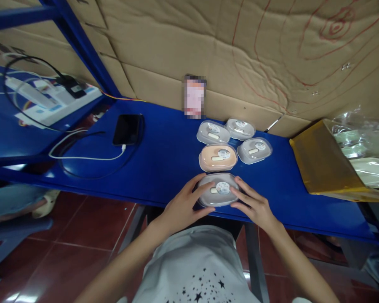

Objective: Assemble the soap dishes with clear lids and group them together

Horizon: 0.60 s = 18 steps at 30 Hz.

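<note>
A grey oval container (pixel 208 198) with a clear cover, a white handle piece and a round label lies at the blue table's front edge. My left hand (pixel 185 206) grips its left side, fingers spread around it. On its right side is my right hand (pixel 254 204), its fingertips against the cover and rim. Just behind stands a peach container (pixel 205 158) of the same shape. Three more grey ones, at back left (pixel 205 130), at back right (pixel 244 125) and to the right (pixel 246 155), are grouped beyond it.
A cardboard box (pixel 318 164) holding wrapped containers stands at the right. A black phone (pixel 126 129) with a white cable lies left on the blue table (pixel 164 160). Further left is a power strip (pixel 63 107). Cardboard (pixel 164 50) lines the back, with a blurred upright item (pixel 194 97).
</note>
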Each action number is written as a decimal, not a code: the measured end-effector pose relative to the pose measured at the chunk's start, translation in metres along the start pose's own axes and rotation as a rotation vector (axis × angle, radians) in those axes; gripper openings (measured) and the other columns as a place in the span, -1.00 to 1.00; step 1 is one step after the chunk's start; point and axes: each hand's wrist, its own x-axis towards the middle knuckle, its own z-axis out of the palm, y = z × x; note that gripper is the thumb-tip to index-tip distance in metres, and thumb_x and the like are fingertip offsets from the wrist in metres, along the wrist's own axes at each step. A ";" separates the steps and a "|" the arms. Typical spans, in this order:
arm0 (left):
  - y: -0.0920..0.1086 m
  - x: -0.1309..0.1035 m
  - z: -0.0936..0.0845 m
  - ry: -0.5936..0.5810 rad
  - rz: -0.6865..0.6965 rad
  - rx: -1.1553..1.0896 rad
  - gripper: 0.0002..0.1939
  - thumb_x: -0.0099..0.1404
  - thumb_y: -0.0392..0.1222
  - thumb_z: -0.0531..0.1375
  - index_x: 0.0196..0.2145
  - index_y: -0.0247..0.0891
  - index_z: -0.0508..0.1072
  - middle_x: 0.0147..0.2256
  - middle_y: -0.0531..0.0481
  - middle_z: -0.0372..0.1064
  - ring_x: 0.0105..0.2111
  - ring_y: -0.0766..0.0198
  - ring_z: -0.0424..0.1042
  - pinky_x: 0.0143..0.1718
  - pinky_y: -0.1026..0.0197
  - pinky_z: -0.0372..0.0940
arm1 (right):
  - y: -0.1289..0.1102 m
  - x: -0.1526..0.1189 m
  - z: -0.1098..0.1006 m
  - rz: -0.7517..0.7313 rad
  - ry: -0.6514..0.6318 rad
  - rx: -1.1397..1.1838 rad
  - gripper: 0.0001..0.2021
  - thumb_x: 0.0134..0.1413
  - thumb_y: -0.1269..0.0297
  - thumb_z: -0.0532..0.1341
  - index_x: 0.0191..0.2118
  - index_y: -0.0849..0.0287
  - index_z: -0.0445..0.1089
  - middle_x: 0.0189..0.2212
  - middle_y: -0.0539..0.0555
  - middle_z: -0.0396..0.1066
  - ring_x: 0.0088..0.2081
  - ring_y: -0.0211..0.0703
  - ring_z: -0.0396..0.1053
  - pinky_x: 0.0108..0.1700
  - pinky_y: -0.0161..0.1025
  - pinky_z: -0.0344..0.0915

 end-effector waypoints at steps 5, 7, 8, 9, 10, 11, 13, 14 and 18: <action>0.001 0.002 0.001 0.026 0.029 0.001 -0.27 0.46 0.01 0.37 0.45 0.18 0.17 0.46 -0.16 0.11 0.41 -0.16 0.30 0.35 -0.29 0.39 | -0.006 -0.001 0.001 -0.029 -0.030 -0.103 -0.21 0.39 0.39 0.34 0.56 -0.25 0.06 0.53 0.02 0.13 0.48 0.15 0.23 0.40 0.17 0.43; 0.001 0.000 -0.004 0.032 0.039 0.020 -0.29 0.46 -0.02 0.37 0.44 0.13 0.20 0.44 -0.19 0.13 0.39 -0.16 0.33 0.34 -0.28 0.40 | -0.006 -0.001 0.000 -0.043 -0.077 -0.106 -0.26 0.44 0.33 0.29 0.58 -0.23 0.03 0.54 0.04 0.12 0.49 0.13 0.20 0.40 0.17 0.42; 0.000 -0.003 -0.008 0.033 0.040 0.041 -0.30 0.45 -0.02 0.37 0.43 0.11 0.22 0.43 -0.20 0.15 0.38 -0.17 0.34 0.34 -0.29 0.40 | -0.004 0.000 -0.002 -0.052 -0.103 -0.105 -0.28 0.47 0.30 0.25 0.59 -0.20 0.01 0.53 0.06 0.13 0.49 0.12 0.20 0.40 0.17 0.42; -0.002 -0.007 -0.013 0.038 0.033 0.067 -0.32 0.45 -0.02 0.36 0.42 0.10 0.23 0.42 -0.20 0.17 0.37 -0.18 0.34 0.33 -0.29 0.40 | -0.001 0.003 -0.005 -0.059 -0.123 -0.108 -0.29 0.50 0.28 0.22 0.60 -0.18 -0.02 0.53 0.08 0.16 0.49 0.10 0.21 0.41 0.17 0.41; -0.005 -0.011 -0.020 0.048 0.015 0.097 -0.34 0.45 -0.02 0.36 0.41 0.09 0.25 0.40 -0.20 0.19 0.37 -0.19 0.35 0.33 -0.30 0.41 | 0.005 0.007 -0.010 -0.059 -0.133 -0.123 -0.30 0.52 0.26 0.19 0.61 -0.16 -0.06 0.52 0.09 0.18 0.49 0.09 0.23 0.42 0.18 0.40; -0.009 -0.016 -0.028 0.067 -0.008 0.129 -0.35 0.45 -0.01 0.34 0.40 0.09 0.26 0.40 -0.19 0.20 0.36 -0.19 0.36 0.32 -0.30 0.41 | 0.013 0.012 -0.016 -0.045 -0.131 -0.153 -0.30 0.53 0.26 0.16 0.62 -0.15 -0.08 0.51 0.11 0.19 0.49 0.09 0.23 0.43 0.20 0.36; -0.021 -0.025 -0.046 0.117 -0.077 0.193 -0.39 0.49 0.02 0.29 0.40 0.06 0.24 0.42 -0.20 0.17 0.36 -0.21 0.36 0.30 -0.30 0.42 | 0.038 0.028 -0.034 0.021 -0.109 -0.248 -0.31 0.53 0.24 0.15 0.61 -0.16 -0.07 0.53 0.12 0.16 0.51 0.11 0.17 0.49 0.28 0.24; -0.028 -0.027 -0.056 0.142 -0.108 0.228 -0.40 0.51 0.03 0.26 0.41 0.04 0.22 0.44 -0.22 0.13 0.37 -0.22 0.34 0.30 -0.31 0.42 | 0.055 0.037 -0.045 0.071 -0.100 -0.305 -0.33 0.53 0.23 0.15 0.61 -0.17 -0.04 0.54 0.12 0.12 0.54 0.15 0.10 0.51 0.34 0.15; -0.052 -0.018 -0.091 0.223 -0.134 0.364 -0.38 0.54 0.09 0.20 0.44 -0.03 0.18 0.53 -0.26 -0.08 0.47 -0.29 0.18 0.39 -0.38 0.29 | 0.125 0.064 -0.085 0.226 -0.131 -0.375 -0.32 0.41 -0.02 0.27 0.54 -0.10 0.16 0.56 0.19 0.09 0.58 0.38 -0.05 0.48 0.56 -0.07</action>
